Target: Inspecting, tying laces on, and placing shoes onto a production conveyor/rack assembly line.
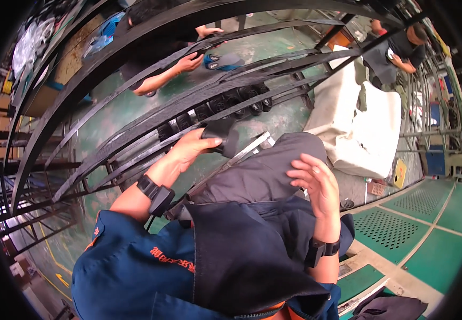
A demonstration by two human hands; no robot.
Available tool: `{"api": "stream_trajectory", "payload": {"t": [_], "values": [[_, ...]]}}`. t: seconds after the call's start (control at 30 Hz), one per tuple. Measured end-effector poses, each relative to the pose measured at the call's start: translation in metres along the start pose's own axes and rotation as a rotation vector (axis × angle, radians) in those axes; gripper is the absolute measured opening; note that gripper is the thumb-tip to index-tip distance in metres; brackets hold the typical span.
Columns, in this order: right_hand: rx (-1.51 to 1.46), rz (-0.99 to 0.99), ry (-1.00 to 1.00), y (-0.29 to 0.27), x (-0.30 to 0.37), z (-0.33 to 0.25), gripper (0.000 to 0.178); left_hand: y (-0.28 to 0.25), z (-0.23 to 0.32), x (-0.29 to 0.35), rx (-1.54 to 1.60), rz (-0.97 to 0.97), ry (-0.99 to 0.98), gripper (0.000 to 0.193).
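Observation:
My left hand [189,145] reaches to the rack at the front left, its thumb and fingers closed on a black slipper [224,136]. Only part of the slipper shows, so its exact form is hard to make out. Several similar black slippers [232,104] with pale marks stand in a row on the rack just beyond. My right hand [319,184] is raised over my thigh in the grey trousers [252,173]. Its fingers are spread and hold nothing.
Dark metal rack bars [135,120] curve across the left and front. Beyond them, a person's hand [191,62] is near a blue-and-black slipper [223,61]. A cream cloth-like cover [348,122] lies at the right front, with green perforated panels [388,226] to the right. Another person [407,48] sits farther back.

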State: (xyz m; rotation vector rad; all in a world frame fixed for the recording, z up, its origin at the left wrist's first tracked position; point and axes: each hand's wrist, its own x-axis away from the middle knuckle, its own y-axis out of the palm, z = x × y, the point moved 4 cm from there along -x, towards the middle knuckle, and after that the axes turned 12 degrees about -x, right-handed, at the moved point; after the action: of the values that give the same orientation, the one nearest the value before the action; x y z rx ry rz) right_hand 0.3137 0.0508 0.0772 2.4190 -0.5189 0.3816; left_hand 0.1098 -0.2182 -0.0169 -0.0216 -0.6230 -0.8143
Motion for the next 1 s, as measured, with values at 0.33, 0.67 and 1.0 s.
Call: {"api": "stream_trajectory", "payload": {"t": [0.33,0.67,1.0], "values": [[0.090,0.147,0.081,-0.012,0.020,0.015,0.044,-0.163,-0.278,-0.016,-0.761,0.259,-0.456,0.039],[0.312,0.310,0.153,-0.024,0.044,0.001,0.048,-0.291,-0.312,0.078,-1.211,0.724,-0.872,0.041],[0.462,0.248,0.221,-0.024,0.045,-0.011,0.050,-0.281,-0.360,0.089,-1.000,0.541,-0.533,0.049]]}}
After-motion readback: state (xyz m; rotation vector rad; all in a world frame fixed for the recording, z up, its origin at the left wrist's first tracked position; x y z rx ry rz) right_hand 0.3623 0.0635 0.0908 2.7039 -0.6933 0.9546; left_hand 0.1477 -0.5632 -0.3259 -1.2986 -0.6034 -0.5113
